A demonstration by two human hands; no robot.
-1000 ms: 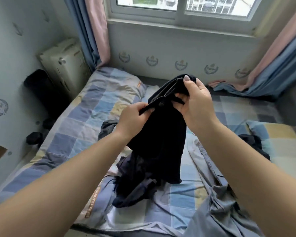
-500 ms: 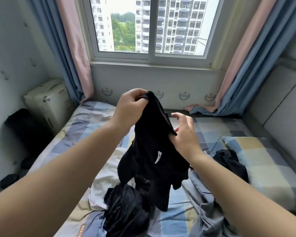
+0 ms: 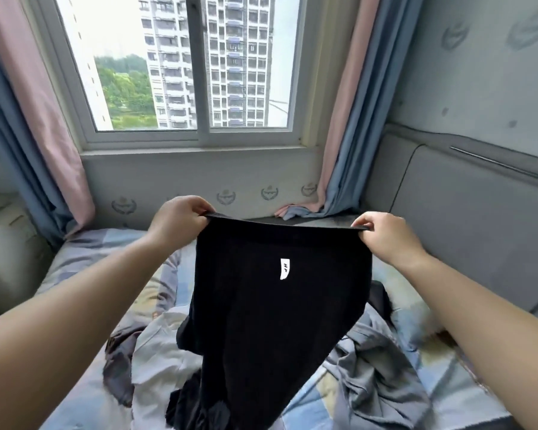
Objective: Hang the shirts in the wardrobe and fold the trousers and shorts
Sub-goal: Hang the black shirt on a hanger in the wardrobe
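You held black garment (image 3: 274, 305) up over bed (image 3: 441, 367), waistband stretched flat between both hands. Left hand (image 3: 177, 218) pinched left end, right hand (image 3: 385, 234) pinched right end; each grip clenched on fabric. White label (image 3: 284, 269) faced you. Spread likely served to square it for folding. Grey clothes (image 3: 379, 380) lay crumpled beneath.

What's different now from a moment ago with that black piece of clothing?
The right hand, open beside it half a second ago, now pinches one end of the waistband; the left hand holds the other end. Together they have pulled the black garment from a bunch into a spread, hanging sheet. The other clothes still lie on the bed.
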